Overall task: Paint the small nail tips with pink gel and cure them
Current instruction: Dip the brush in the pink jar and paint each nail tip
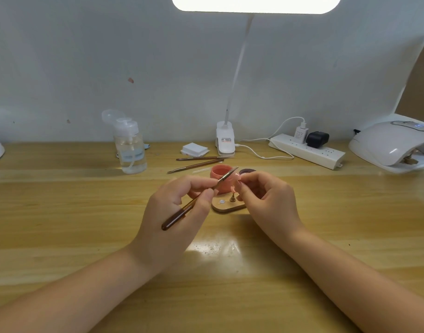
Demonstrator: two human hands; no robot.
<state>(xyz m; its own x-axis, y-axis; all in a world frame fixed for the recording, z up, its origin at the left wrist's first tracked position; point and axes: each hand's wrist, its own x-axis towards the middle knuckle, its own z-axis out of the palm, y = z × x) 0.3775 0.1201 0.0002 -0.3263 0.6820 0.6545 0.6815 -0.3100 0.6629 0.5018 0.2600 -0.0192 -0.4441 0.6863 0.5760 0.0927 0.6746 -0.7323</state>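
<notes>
Pale wooden tabletop (62,236) fills the near view, both forearms reaching in over it. Above its middle, the left hand (175,212) pinches a brown-handled brush (194,200) between thumb and fingers, the metal ferrule angling up and right to its tip. The right hand (266,200) pinches a small pink nail tip (237,179) at its fingertips, right at the brush tip. Just below and behind the hands sits a small wooden stand (226,206) with a brass peg. Behind it stands the open pink gel jar (221,176), its dark lid (248,171) beside it. Farther back lie two more brushes (199,162), a stack of white wipes (194,149), a clear pump bottle (130,147), a clip lamp (225,140) and a power strip (307,150). At far right sits the white curing lamp (393,145), against the white wall.
</notes>
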